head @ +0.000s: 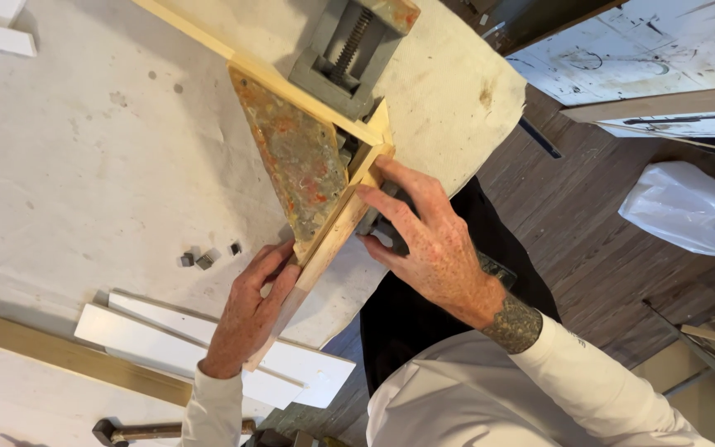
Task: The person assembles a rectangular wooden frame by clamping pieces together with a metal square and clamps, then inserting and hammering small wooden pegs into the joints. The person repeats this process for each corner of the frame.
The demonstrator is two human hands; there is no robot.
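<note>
Two bare hands are working at a corner clamp [349, 62] on the white worktable [84, 165], and the frame corner is sitting in it right now. The left hand [250, 310] is lying along the near wooden strip [333, 236], fingers wrapped round its lower end and pressing it in against the clamp. The right hand [424, 240] is resting at the corner joint, fingertips curled over the strip's upper end and thumb tucked against a dark metal part of the clamp; whether it is turning anything there I cannot tell.

The far wooden strip [208, 37] is running up and left from the corner, lying along the clamp's grey jaw block. Between the two strips the rusty, paint-flecked triangular plate [295, 157] is filling the inside of the angle.

As for progress: both strips are seated and meeting at the corner, so the mitre looks brought together. No nail, staple or glue is visible at the joint, so fastening appears to remain.

Counting now: two wooden strips in the clamp, one clamp with one threaded screw showing. Three small metal pieces [207, 258] are lying loose on the table just left of the left hand. Two white boards [159, 339] are stacked near the table's near edge, a long pale wood batten [51, 352] beside them, and one hammer [138, 431] is peeking in at the bottom. One white plastic bag [688, 207] is lying on the floor to the right.
</note>
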